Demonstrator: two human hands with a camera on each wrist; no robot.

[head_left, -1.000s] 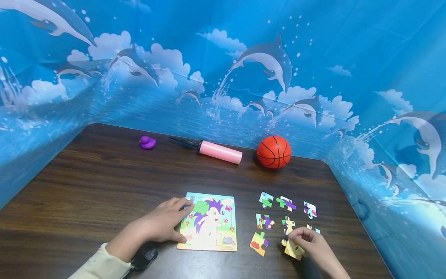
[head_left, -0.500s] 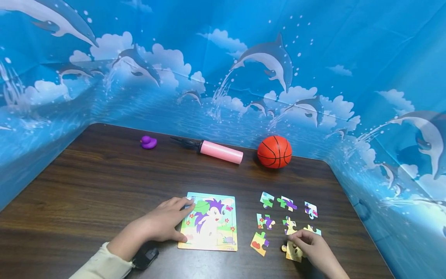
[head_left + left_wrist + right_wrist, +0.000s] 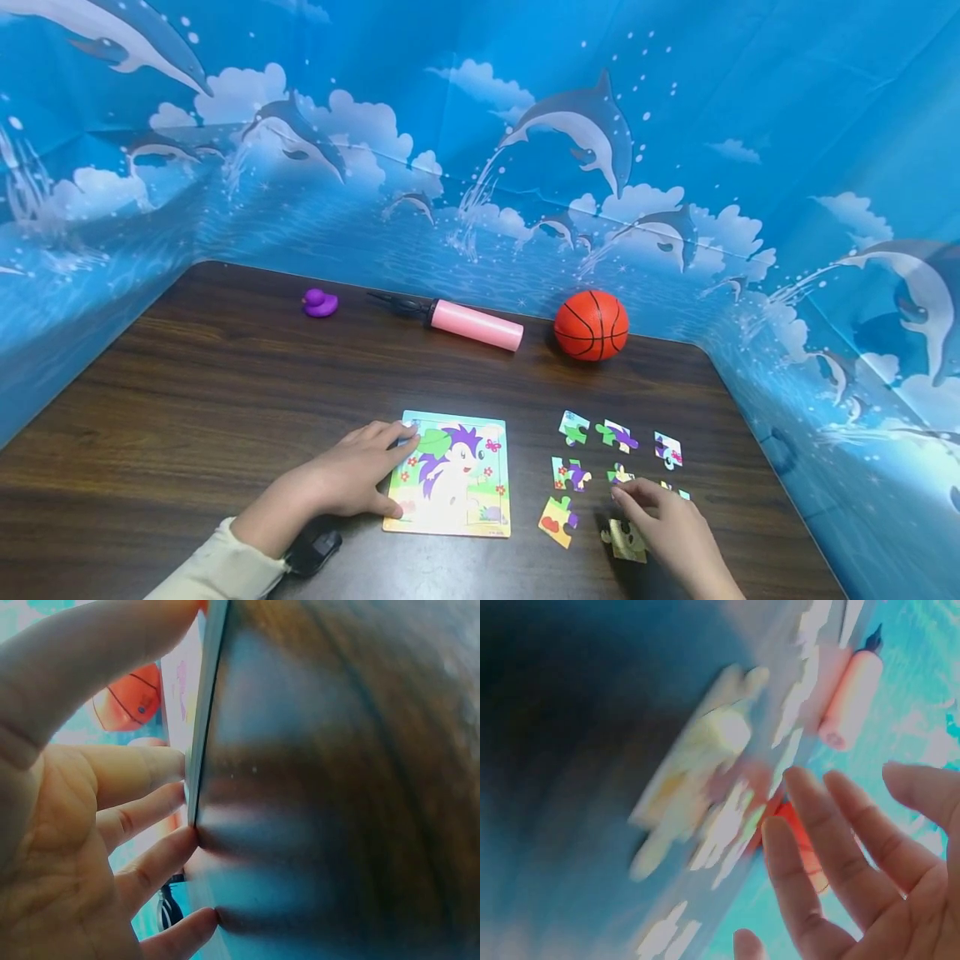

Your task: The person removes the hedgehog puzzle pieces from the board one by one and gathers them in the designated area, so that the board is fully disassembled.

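Note:
A square puzzle board [image 3: 491, 500] with a purple-haired hedgehog picture lies on the dark table. My left hand [image 3: 356, 473] rests on its left side with the fingers spread; in the left wrist view the fingertips [image 3: 187, 829] meet the board's edge [image 3: 208, 697]. My right hand [image 3: 671, 525] hovers at the right, thumb and fingers apart with nothing between them. Just below it on the table lies a yellow jigsaw piece [image 3: 626, 542], which shows apart from the fingers [image 3: 810, 817] in the right wrist view.
Several other jigsaw pieces [image 3: 557, 523] lie in rows right of the board. Farther back are a purple rubber duck [image 3: 321, 305], a pink hand pump [image 3: 477, 325] and a small orange basketball [image 3: 592, 325]. A blue dolphin-print curtain [image 3: 465, 167] borders the table.
My right hand has let go of the yellow jigsaw piece and risen slightly away from it, its fingers covering part of the piece behind. The left hand has stayed on the board.

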